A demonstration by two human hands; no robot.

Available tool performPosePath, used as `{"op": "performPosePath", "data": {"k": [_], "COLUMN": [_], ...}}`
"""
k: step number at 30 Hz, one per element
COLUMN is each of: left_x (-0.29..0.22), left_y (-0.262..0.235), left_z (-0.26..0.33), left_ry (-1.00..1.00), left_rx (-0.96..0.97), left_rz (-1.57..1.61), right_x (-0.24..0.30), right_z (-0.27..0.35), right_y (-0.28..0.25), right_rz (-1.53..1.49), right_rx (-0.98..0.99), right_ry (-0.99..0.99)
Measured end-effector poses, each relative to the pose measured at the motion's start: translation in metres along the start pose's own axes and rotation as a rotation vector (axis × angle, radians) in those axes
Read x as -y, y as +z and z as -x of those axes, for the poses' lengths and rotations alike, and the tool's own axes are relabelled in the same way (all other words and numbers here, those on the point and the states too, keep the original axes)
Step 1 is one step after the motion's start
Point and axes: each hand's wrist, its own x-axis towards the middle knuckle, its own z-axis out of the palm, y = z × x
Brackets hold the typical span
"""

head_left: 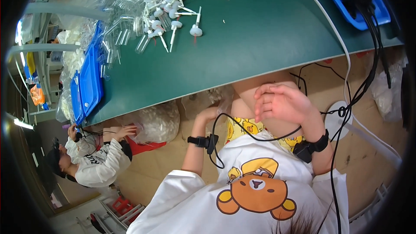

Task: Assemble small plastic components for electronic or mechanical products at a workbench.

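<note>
My right hand (284, 104) is raised over my lap, just off the table's front edge. Its fingers are loosely bent and hold nothing. Lower and to the left, my left hand (209, 113) hangs beside my thigh, next to a clear plastic bag (222, 97) under the table edge. Its fingers are mostly hidden, so a grip on the bag cannot be made out. Small white parts with thin stems and red wires (196, 30) lie at the back of the green table (186, 73). Clear tubes (142, 43) are heaped to their left.
Blue trays (92, 76) stand at the table's left end; another blue tray (381, 15) holds black cables at the far right. A white cable (340, 39) crosses the tabletop. Black cords run from my wrist straps. A stuffed bag (158, 123) sits below; a co-worker (97, 160) is at left.
</note>
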Motion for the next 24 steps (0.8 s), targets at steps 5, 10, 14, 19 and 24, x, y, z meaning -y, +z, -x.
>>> {"op": "performPosePath", "data": {"k": [5, 10, 14, 19, 24], "left_x": [-0.006, -0.027, -0.034, -0.018, 0.014], "left_y": [-0.019, -0.049, -0.063, -0.069, -0.058], "left_z": [-0.025, -0.036, -0.048, -0.058, -0.062], "left_ry": [-0.081, 0.008, 0.056, 0.068, 0.055], "left_rx": [0.208, 0.201, 0.229, 0.295, 0.388], "left_rz": [-0.072, -0.149, -0.205, -0.249, -0.285], "right_x": [-0.025, -0.015, 0.017, 0.021, 0.021], "right_z": [-0.002, -0.005, -0.029, -0.031, -0.029], "right_y": [0.020, 0.076, 0.074, 0.043, 0.037], "right_rz": [0.195, 2.074, 2.189, 2.593, 2.656], "right_rx": [-0.204, -0.625, -1.174, -1.212, -1.203], "right_ry": [-0.131, -1.093, -1.241, -0.907, -0.892]}}
